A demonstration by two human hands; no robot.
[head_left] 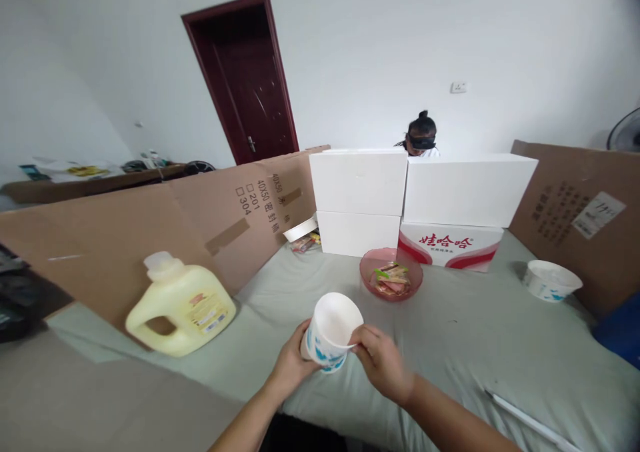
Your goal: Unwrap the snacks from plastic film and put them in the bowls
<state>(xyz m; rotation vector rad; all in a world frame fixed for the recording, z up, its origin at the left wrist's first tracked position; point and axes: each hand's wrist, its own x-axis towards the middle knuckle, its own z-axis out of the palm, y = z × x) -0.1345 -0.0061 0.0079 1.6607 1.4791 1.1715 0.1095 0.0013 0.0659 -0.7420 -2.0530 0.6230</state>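
Observation:
Just above the near part of the table, my left hand (294, 359) is wrapped round the side of a white paper cup (320, 345) with blue print. The cup is tilted, its open mouth facing up and toward me. My right hand (383, 362) pinches the cup's rim on the right side with thumb and fingers. Beyond the cup stands a pink translucent bowl (367, 280) with several packaged snacks (393, 279) in it. I cannot tell whether more than one cup is stacked in my grip.
A pale yellow jug (200, 305) leans at left by a cardboard panel (240, 219). White boxes (357, 182) form a wall at the back, a person (421, 135) behind it. At right are a paper bowl (553, 282) and a white stick-like object (530, 422).

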